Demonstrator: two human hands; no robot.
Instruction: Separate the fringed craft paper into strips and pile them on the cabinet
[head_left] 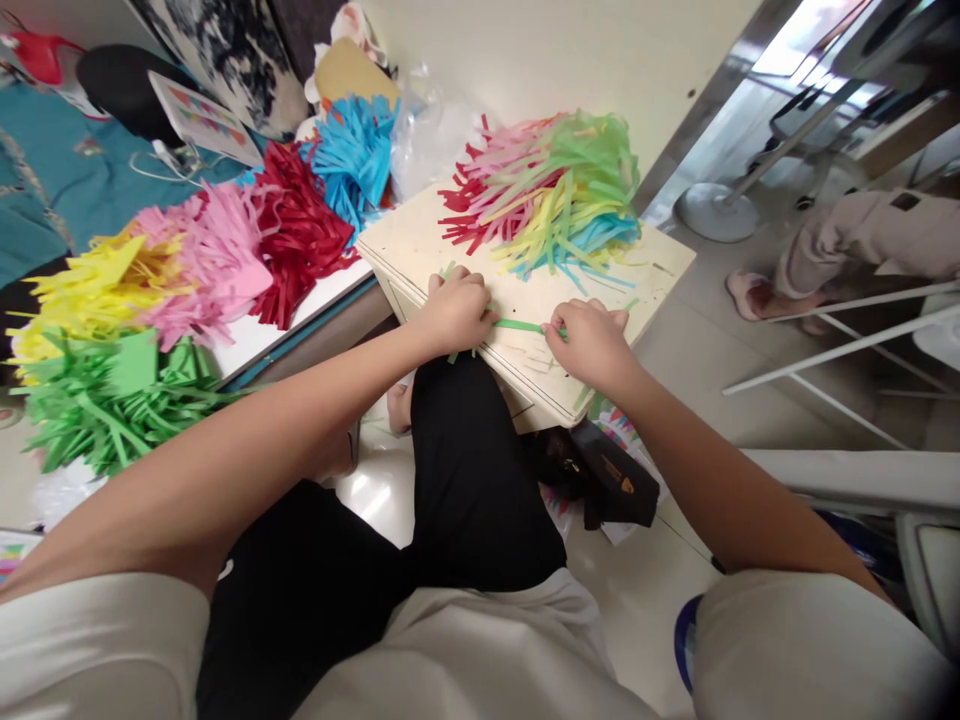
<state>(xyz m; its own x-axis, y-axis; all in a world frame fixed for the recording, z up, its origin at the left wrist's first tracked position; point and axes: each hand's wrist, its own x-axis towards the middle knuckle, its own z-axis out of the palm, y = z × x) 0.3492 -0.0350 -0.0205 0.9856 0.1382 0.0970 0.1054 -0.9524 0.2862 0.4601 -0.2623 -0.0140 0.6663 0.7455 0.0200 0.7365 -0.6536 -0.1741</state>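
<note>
Between my two hands a narrow green paper strip is stretched over the front part of a cream-coloured tabletop. My left hand is closed around the strip's left part, near the table's front edge. Fingers of my right hand pinch its other end. Green bits stick out beside both hands. Just beyond them lies a loose heap of fringed strips, with pink and red pieces, light green, yellow and blue.
To the left, fringed bunches in green, yellow, pink, dark red and blue cover a white-edged surface. Clear plastic sits behind. A black bag is under the table; another person's leg is at right.
</note>
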